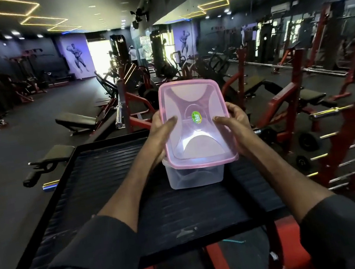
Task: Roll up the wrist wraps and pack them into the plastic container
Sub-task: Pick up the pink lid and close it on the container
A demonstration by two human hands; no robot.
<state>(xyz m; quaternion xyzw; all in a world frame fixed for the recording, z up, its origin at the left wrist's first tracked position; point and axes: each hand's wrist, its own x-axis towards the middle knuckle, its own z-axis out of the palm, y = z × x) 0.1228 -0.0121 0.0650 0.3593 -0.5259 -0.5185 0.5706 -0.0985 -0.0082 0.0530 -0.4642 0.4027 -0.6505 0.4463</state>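
A translucent pink lid (pixel 189 99) with a green sticker is held tilted up, its near edge resting over the clear plastic container (pixel 196 176). The container stands on a black ribbed platform (pixel 109 180). My left hand (pixel 162 129) grips the lid's left edge, thumb on top. My right hand (pixel 234 123) grips its right edge the same way. The lid covers the container's opening, so its contents are hidden. No wrist wraps show anywhere.
The platform sits on a red metal frame (pixel 218 267). Red gym benches (pixel 282 99), barbells and racks stand beyond and to the right. Open dark floor (pixel 0 150) lies to the left.
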